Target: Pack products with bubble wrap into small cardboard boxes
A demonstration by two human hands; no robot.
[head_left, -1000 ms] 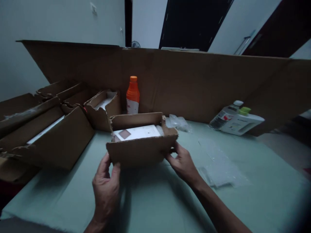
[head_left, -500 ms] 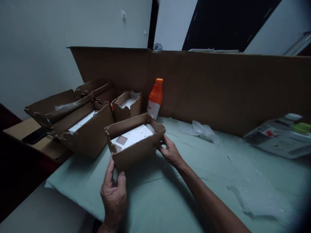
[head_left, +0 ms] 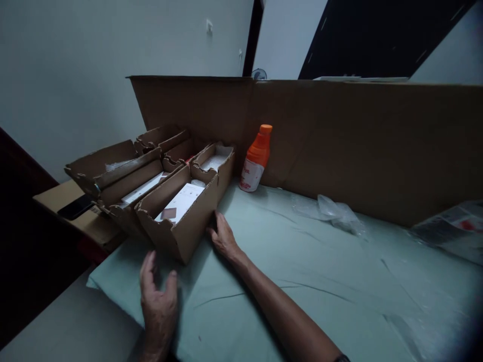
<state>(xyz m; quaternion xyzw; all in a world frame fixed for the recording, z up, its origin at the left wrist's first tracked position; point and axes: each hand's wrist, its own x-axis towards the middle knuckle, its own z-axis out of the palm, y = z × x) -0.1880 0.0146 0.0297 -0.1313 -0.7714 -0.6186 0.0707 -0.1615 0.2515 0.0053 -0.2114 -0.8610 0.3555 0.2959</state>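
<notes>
A narrow open-topped cardboard box (head_left: 196,221) stands at the near right of a cluster of similar boxes. In it lie a white card or packet (head_left: 184,201) with a brown patch and something clear behind that. My right hand (head_left: 225,240) rests against the right side of this box, thumb and forefinger apart, some fingertips hidden. Just in front of the near end, my left hand (head_left: 158,301) is off the box, fingers spread and holding nothing. Left of it is another cardboard box (head_left: 132,183) with a white packet inside.
Behind stand more cardboard boxes (head_left: 101,161). An orange bottle (head_left: 258,156) stands by a tall cardboard panel (head_left: 339,151). Clear plastic (head_left: 339,213) lies on the green cloth (head_left: 302,266). A dark phone-like object (head_left: 75,206) lies on a carton at the left edge.
The box between my hands has moved left, turned, and now sits against the other boxes. My left hand has let go of its near end; my right hand has shifted to its side.
</notes>
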